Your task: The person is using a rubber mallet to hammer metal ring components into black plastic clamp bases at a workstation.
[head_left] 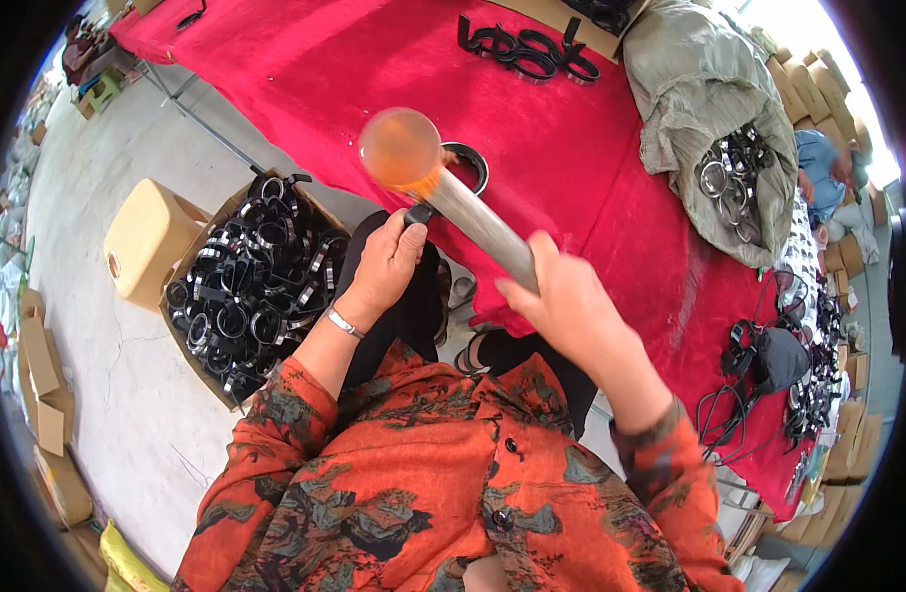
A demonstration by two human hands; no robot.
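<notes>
My right hand (571, 301) is closed round the grey handle of a mallet (487, 232) with a round amber head. The mallet is raised in front of me, slanting up to the left. My left hand (389, 257) pinches the black handle of a round ring (480, 166) at the near edge of the red-covered table (581, 168). The mallet hides part of the ring and its handle. A box of black handled rings with silvery bands (251, 286) sits to the left of my left hand.
Several black rings (532, 51) lie at the table's far side. A grey-green sack (685, 79) of similar rings leans at the right, near a dark cabled object (780, 357). A beige plastic bin (152, 242) stands on the left floor. Another person (823, 178) is at far right.
</notes>
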